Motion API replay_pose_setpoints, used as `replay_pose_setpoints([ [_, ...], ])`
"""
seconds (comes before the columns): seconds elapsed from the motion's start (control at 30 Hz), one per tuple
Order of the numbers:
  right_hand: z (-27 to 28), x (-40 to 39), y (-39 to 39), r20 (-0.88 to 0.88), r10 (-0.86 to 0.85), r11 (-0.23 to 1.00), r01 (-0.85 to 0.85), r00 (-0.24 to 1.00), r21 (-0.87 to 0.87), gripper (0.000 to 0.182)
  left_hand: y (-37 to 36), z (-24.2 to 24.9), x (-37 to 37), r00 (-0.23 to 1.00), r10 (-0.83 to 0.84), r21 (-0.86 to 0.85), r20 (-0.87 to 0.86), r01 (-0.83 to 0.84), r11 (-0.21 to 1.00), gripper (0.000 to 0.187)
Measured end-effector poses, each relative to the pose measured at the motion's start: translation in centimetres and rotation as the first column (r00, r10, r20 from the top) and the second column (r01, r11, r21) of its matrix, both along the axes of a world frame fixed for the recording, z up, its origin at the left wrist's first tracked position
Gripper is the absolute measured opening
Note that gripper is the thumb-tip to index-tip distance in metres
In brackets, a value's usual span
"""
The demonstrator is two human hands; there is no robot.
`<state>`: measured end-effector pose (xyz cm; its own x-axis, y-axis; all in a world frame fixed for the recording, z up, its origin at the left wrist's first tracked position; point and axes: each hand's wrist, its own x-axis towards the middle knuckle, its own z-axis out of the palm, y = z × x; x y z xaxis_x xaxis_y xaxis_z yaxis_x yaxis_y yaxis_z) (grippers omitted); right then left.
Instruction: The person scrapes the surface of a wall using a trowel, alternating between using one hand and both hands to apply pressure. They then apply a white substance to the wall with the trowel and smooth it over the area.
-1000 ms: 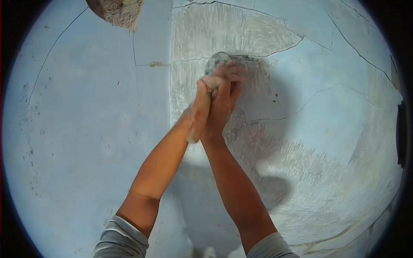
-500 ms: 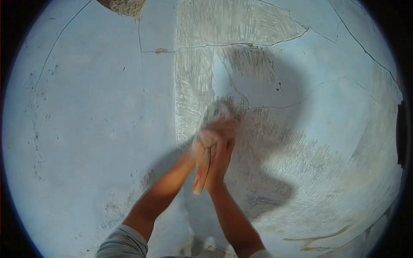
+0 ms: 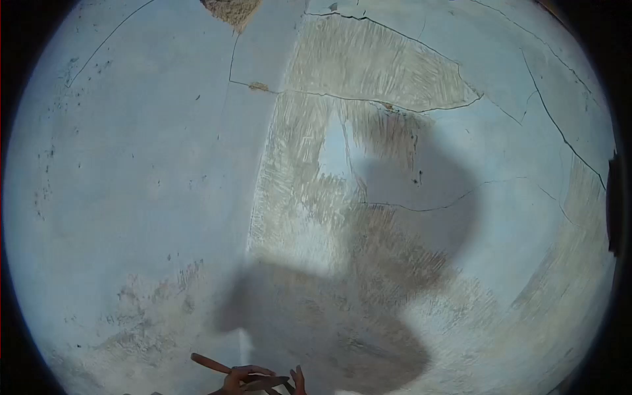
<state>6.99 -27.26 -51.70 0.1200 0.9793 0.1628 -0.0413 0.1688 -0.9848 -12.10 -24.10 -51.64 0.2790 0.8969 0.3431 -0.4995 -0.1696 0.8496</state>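
Observation:
At the bottom edge, my left hand (image 3: 242, 380) is closed around a wooden-handled tool (image 3: 209, 363). Its brown handle sticks out to the upper left, and a dark, flat end reaches right past my fingers. Close beside that end is my right hand (image 3: 299, 380), its visible fingers stretched upward and apart; the rest is below the view. Above both hands is a pale blue wall (image 3: 164, 145) with a scored, scratched strip (image 3: 289, 151) down its middle.
Thin cracks run across the upper wall. A broken brown patch (image 3: 230, 12) shows at the top. More scratched areas (image 3: 158, 296) lie at lower left and right. Shadows fall over the middle and bottom. A dark object (image 3: 613, 204) stands at the right edge.
Both hands have dropped from the scratched strip to the bottom edge. They gripped the tool together before; now my right hand's fingers are apart beside it. The view has tilted and shifted.

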Motion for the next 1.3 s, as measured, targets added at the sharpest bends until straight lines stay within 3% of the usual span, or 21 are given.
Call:
replay_pose_setpoints([
  [0.03, -0.7, 1.4, 0.6, 0.189, 0.022, 0.996, -0.037, 0.982, 0.076, 0.077, 1.1, -2.9, 0.3, 0.989, -0.119, 0.127, 0.087, 0.108, 0.986, 0.054],
  [0.1, -2.2, 4.8, 2.1, 0.532, 0.025, 0.97, -0.15, 0.846, 0.194, 0.052, 1.6, -4.0, 0.0, 0.952, -0.305, -0.003, 0.023, 0.305, 0.952, 0.049],
  [0.13, 2.5, 5.0, 1.3, 0.387, 0.104, 0.976, -0.169, 0.916, 0.138, 0.026, 2.5, -5.0, -0.1, 0.921, -0.388, -0.005, 0.016, 0.389, 0.921, 0.048],
  [0.23, 1.7, 9.5, 3.5, 0.679, 0.206, 0.886, -0.428, 0.704, 0.176, 0.036, 0.2, 7.0, 2.7, 0.823, -0.399, -0.004, -0.404, 0.434, 0.901, 0.052],
  [0.27, 1.7, 10.6, 4.2, 0.707, 0.239, 0.882, -0.454, 0.666, 0.129, 0.034, 0.3, 7.5, 2.6, 0.688, -0.493, -0.091, -0.532, 0.533, 0.841, 0.086],
  [0.33, 3.1, 11.8, 5.4, 0.754, 0.308, 0.865, -0.5, 0.58, 0.031, 0.029, -0.5, 13.2, 4.6, 0.399, -0.39, -0.204, -0.83, 0.434, 0.878, 0.069],
  [0.43, 9.5, 11.5, 6.1, 0.823, 0.427, 0.821, -0.542, 0.375, -0.178, 0.032, -1.1, 12.9, 6.4, 0.359, -0.203, -0.05, -0.911, 0.392, 0.918, 0.07],
  [0.47, 9.2, 11.3, 6.8, 0.805, 0.252, 0.795, -0.59, 0.537, 0.144, 0.026, -2.2, 10.6, 6.6, 0.603, -0.121, 0.093, -0.788, 0.312, 0.946, 0.067],
  [0.53, 11.5, 11.4, 8.5, 0.908, 0.196, 0.777, -0.624, 0.371, 0.087, 0.027, -2.3, 9.1, 7.6, 0.826, 0.101, 0.372, -0.555, 0.138, 0.918, 0.059],
  [0.63, 20.1, 11.6, 10.2, 0.981, 0.03, 0.795, -0.599, 0.193, 0.094, 0.039, 1.9, 9.9, 6.0, 0.66, 0.393, 0.63, -0.641, 0.159, 0.76, 0.058],
  [0.67, 22.7, 12.2, 11.4, 1.0, 0.013, 0.879, -0.476, 0.005, -0.009, 0.054, 3.9, 10.6, 5.2, 0.448, 0.534, 0.653, -0.717, 0.166, 0.739, 0.056],
  [0.7, 26.6, 13.9, 12.6, 0.902, -0.256, 0.678, -0.601, 0.346, 0.423, 0.062, 5.2, 14.2, 4.6, 0.505, 0.626, 0.768, -0.594, 0.125, 0.628, 0.056],
  [0.73, 30.7, 15.1, 12.9, 0.824, -0.429, 0.625, -0.537, 0.369, 0.566, 0.063, 7.0, 18.2, 4.0, 0.552, 0.699, 0.862, -0.454, 0.076, 0.5, 0.056],
  [0.77, 35.4, 16.4, 13.0, 0.743, -0.601, 0.595, -0.455, 0.296, 0.662, 0.063, 9.7, 20.6, 4.1, 0.556, 0.682, 0.794, -0.475, -0.063, 0.605, 0.051],
  [0.83, 44.0, 19.9, 13.8, 0.477, -0.874, 0.421, -0.339, 0.096, 0.841, 0.064, 13.1, 26.2, 2.9, 0.47, 0.858, 0.971, -0.206, -0.014, 0.241, 0.045],
  [0.9, 51.0, 23.8, 15.9, 0.06, -0.994, 0.088, -0.318, -0.096, 0.944, 0.046, 16.6, 30.9, 2.8, 0.469, 0.847, 0.942, -0.25, -0.082, 0.324, 0.048],
  [0.93, 54.4, 25.3, 16.6, -0.055, -0.991, -0.012, -0.338, -0.118, 0.941, 0.045, 19.3, 32.1, 1.9, 0.509, 0.853, 0.992, -0.111, 0.003, 0.128, 0.049],
  [0.97, 57.0, 26.2, 17.3, -0.172, -0.975, -0.113, -0.358, -0.138, 0.927, 0.044, 20.8, 33.7, 1.6, 0.472, 0.873, 0.992, -0.122, 0.027, 0.124, 0.057],
  [1.07, 59.6, 26.5, 19.8, -0.17, -0.982, -0.144, -0.267, -0.078, 0.953, 0.045, 23.2, 36.2, 2.7, 0.361, 0.921, 0.988, -0.145, 0.101, 0.115, 0.077],
  [1.17, 57.8, 25.9, 20.8, -0.223, -0.89, -0.125, -0.259, -0.397, 0.958, 0.047, 24.0, 36.5, 3.0, 0.288, 0.943, 0.977, -0.167, 0.176, 0.119, 0.084],
  [1.3, 56.7, 25.0, 20.9, -0.194, -0.881, -0.123, -0.186, -0.432, 0.975, 0.05, 24.1, 34.2, 1.6, 0.289, 0.941, 0.969, -0.176, 0.222, 0.113, 0.08],
])
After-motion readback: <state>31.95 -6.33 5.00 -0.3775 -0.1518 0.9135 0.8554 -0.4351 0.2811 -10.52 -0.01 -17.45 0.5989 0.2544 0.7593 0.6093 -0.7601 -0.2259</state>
